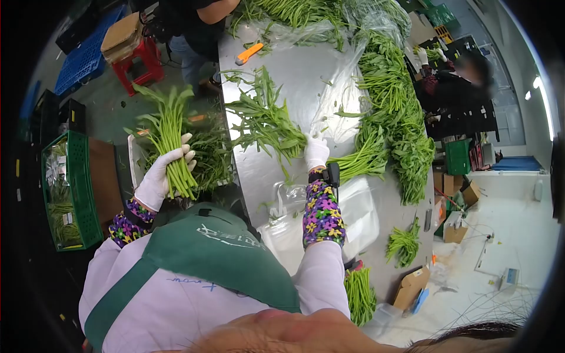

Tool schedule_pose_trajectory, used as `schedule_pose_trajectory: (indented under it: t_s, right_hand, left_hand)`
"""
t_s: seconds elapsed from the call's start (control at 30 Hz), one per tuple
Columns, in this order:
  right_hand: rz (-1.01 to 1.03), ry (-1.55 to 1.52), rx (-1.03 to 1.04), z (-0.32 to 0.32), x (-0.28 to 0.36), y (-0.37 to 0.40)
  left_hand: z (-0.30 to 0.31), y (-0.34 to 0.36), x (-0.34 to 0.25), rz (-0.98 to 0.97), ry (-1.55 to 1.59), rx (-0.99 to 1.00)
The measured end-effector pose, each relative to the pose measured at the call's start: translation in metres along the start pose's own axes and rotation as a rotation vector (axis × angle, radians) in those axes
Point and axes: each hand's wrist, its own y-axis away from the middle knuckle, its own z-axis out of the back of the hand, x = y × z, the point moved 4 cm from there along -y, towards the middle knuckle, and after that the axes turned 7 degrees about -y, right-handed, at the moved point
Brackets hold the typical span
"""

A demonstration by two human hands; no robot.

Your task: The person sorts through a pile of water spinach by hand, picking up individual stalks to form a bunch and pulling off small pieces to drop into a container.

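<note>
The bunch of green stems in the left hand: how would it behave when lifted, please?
The bunch of green stems is probably fairly stiff: it stands upright above the left hand. Its leafy tips splay outward, so they likely flop. One hand holds it, so it seems light.

Ahead of the right hand [316, 152], past its fingertips, the steel table [288, 70] lies bare, a clear lane running up toward the orange knife [249, 53]. That lane is hemmed in: the loose pile of greens [265, 120] touches the fingers on their thumb side, and the long heap [394, 117] crowds the other. Behind the wrist, clear bags [353, 212] cover the surface. The left hand [160, 175] is off the table edge, fingers wrapped round a bunch of stems [169, 126]. A tray [134, 154] of greens sits just under them, with open floor beyond the stem tips.
</note>
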Motion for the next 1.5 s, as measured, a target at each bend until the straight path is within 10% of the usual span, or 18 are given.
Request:
schedule_pose_trajectory:
  t_s: [0.23,0.37,0.47,0.63,0.83,0.93,1.1,1.5]
  right_hand:
    - [-0.272,-0.231,0.202,0.054,0.047,0.008]
    - [0.183,-0.689,0.321,0.073,0.169,0.051]
    - [0.011,-0.739,0.301,0.049,0.159,0.045]
    - [-0.353,-0.223,0.115,0.006,0.049,0.005]
    - [-0.168,-0.095,0.127,0.018,0.06,0.015]
    - [-0.549,-1.492,0.449,0.045,0.086,0.029]
    - [-0.691,-1.87,0.26,0.069,0.124,0.063]
    - [-0.388,-1.308,0.11,0.119,0.189,0.092]
  left_hand:
    - [-0.003,0.001,-0.001,-0.097,-0.023,0.005]
    - [-0.013,-0.008,0.0,-0.097,0.012,0.015]
    - [-0.021,-0.006,-0.004,-0.106,-0.007,0.023]
    - [-0.016,0.005,-0.007,-0.071,-0.021,0.019]
    - [0.001,0.01,0.0,-0.038,0.032,-0.001]
    - [0.004,0.009,0.002,-0.056,0.012,-0.057]
    - [-0.006,-0.005,0.017,-0.091,-0.196,-0.164]
    - [-0.063,-0.031,0.051,-0.291,-0.575,-0.09]
